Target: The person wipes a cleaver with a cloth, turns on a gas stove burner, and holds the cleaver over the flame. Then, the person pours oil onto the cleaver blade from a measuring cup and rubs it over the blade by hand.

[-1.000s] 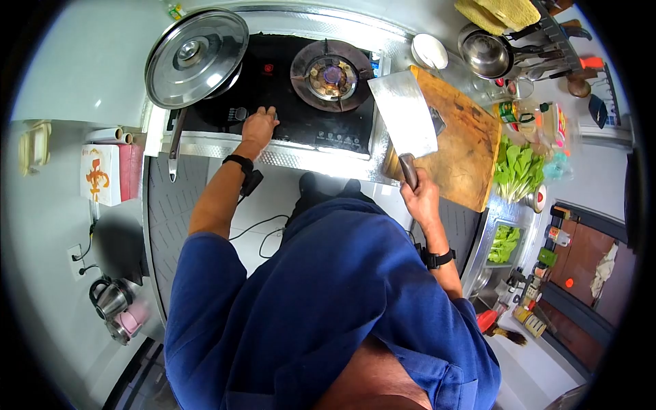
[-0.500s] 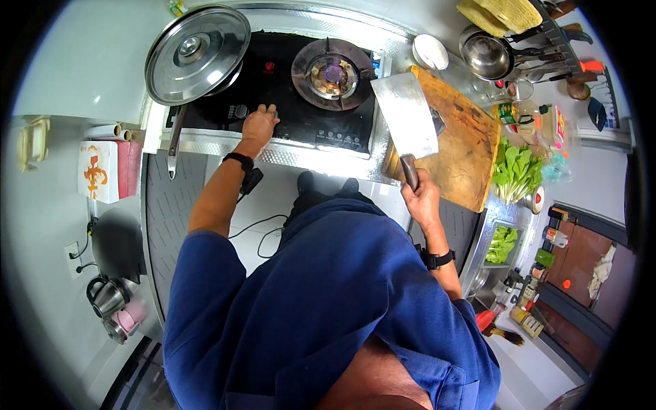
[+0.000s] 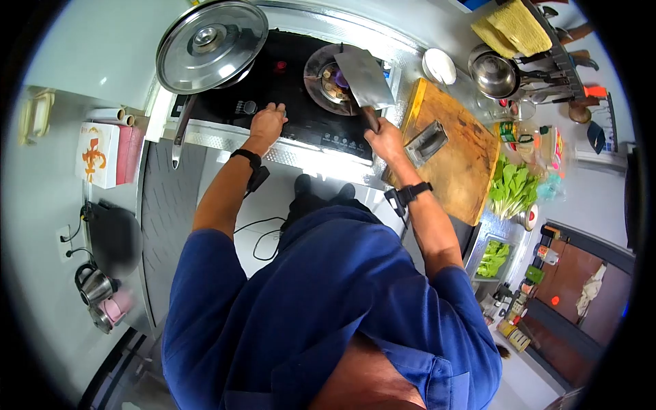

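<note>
My right hand (image 3: 387,141) is wrapped round the dark handle of a cleaver (image 3: 365,76). The broad blade hangs over the right side of the gas burner (image 3: 329,79), hiding part of it. Purple and metal parts show at the burner's middle. My left hand (image 3: 268,123) rests at the front of the black cooktop (image 3: 290,58), just right of a round knob (image 3: 250,107). Its fingers are bent and pressed together, and anything under them is hidden. A metal box-like tool (image 3: 426,143) lies on the wooden cutting board (image 3: 458,154).
A lidded pan (image 3: 212,51) stands at the cooktop's left, its handle past the front edge. Right of the board are leafy greens (image 3: 511,188), bottles and a basin of leaves (image 3: 493,258). A white bowl (image 3: 439,66) sits behind the board. Utensils hang at the upper right.
My right hand has moved left with the cleaver, from the board's left edge to over the burner. The metal tool on the board is now uncovered. The whole view has shifted slightly.
</note>
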Demonstrator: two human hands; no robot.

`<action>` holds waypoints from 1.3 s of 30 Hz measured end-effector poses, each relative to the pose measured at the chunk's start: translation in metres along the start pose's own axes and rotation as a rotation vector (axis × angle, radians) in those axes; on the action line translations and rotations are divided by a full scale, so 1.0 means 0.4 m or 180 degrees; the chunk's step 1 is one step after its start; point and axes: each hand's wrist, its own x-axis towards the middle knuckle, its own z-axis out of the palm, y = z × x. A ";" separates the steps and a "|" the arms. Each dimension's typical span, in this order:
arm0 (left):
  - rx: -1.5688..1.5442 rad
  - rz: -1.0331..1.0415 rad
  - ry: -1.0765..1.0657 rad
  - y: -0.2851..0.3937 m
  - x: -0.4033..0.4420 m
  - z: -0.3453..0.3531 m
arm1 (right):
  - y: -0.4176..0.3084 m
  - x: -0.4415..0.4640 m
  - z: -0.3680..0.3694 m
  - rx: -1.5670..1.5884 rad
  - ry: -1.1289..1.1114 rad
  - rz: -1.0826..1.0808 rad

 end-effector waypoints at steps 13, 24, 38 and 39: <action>-0.0094 -0.0014 0.0242 -0.002 -0.002 0.016 | -0.071 0.096 0.066 0.0871 -0.0362 0.0573; 0.0047 0.0018 0.0185 0.006 -0.007 0.000 | -0.030 -0.045 0.083 0.0577 0.0215 0.0339; 0.0022 -0.0032 0.0132 0.004 -0.002 0.002 | -0.022 -0.078 0.077 0.0042 0.0248 0.0152; -0.0005 -0.0001 0.0129 -0.002 -0.002 0.011 | -0.020 -0.075 0.075 0.0006 0.0135 0.0146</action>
